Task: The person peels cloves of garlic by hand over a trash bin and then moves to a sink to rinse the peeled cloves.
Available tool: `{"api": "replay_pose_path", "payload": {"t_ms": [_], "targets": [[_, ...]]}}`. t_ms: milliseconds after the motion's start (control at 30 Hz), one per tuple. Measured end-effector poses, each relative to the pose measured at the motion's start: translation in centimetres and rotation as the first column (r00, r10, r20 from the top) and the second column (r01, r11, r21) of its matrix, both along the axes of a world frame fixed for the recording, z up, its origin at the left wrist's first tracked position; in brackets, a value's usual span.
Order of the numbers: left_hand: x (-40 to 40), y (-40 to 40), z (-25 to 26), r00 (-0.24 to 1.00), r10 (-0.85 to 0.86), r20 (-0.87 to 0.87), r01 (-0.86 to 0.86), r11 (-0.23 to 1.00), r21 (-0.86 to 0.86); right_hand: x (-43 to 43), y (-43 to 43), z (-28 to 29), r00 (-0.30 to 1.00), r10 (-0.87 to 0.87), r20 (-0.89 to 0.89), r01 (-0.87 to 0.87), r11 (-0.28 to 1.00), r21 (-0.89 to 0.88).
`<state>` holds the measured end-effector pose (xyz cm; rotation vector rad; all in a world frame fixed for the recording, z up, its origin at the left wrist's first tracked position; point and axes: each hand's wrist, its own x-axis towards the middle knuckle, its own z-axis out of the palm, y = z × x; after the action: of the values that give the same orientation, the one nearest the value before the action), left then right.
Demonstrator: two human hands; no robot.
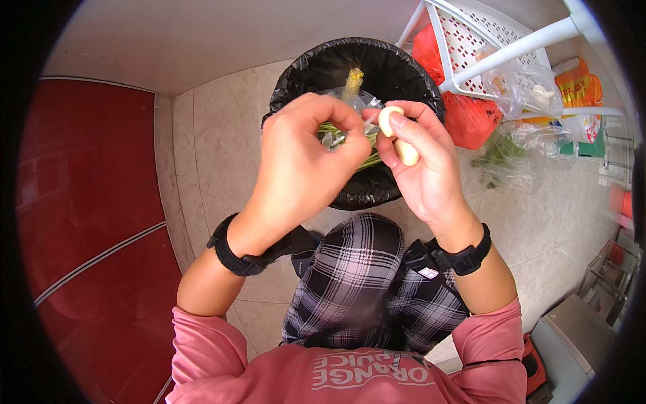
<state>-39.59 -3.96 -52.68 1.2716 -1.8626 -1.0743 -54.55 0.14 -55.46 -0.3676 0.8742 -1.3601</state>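
Note:
Two peeled garlic cloves are in my right hand (421, 161). One clove (387, 121) is pinched between thumb and fingertips, and the other clove (406, 152) rests lower against the fingers. Just left of it, my left hand (303, 161) has its thumb and index fingertip together, with nothing clearly visible between them. Both hands are over a round bin (353, 199) lined with a black plastic bag. Inside lie a corn cob (353, 83), green stems (371, 161), whitish skins (333, 140) and clear plastic, partly hidden by my hands.
Red cabinet panels (96, 187) stand to the left. A white perforated plastic rack (469, 45) stands at upper right, beside a red plastic bag (469, 121). Leafy greens (499, 151) in clear plastic lie on the tiled floor (535, 222). My plaid-covered knees (353, 262) are below the bin.

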Motion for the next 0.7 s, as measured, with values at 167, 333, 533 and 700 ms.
{"api": "replay_pose_path", "payload": {"t_ms": [167,333,533,700], "targets": [[1.4,-0.5,-0.4,0.998,0.041,0.039,-0.042,0.999,0.001,-0.2,-0.3,0.1,0.998,0.014,0.065,-0.015,1.0,0.021],[0.8,0.0,-0.6,0.998,0.004,0.067,0.0,0.998,-0.066,0.0,-0.3,-0.4,0.996,-0.017,0.087,0.017,1.0,-0.005],[0.2,0.4,-0.3,0.99,-0.096,0.099,0.117,0.963,-0.242,0.1,0.0,-1.0,1.0,-0.007,0.003,0.007,0.998,-0.055],[0.0,0.5,-0.3,0.986,-0.077,0.147,0.122,0.938,-0.325,0.9,-0.1,-0.3,0.997,-0.075,0.002,0.075,0.996,-0.044]]}}
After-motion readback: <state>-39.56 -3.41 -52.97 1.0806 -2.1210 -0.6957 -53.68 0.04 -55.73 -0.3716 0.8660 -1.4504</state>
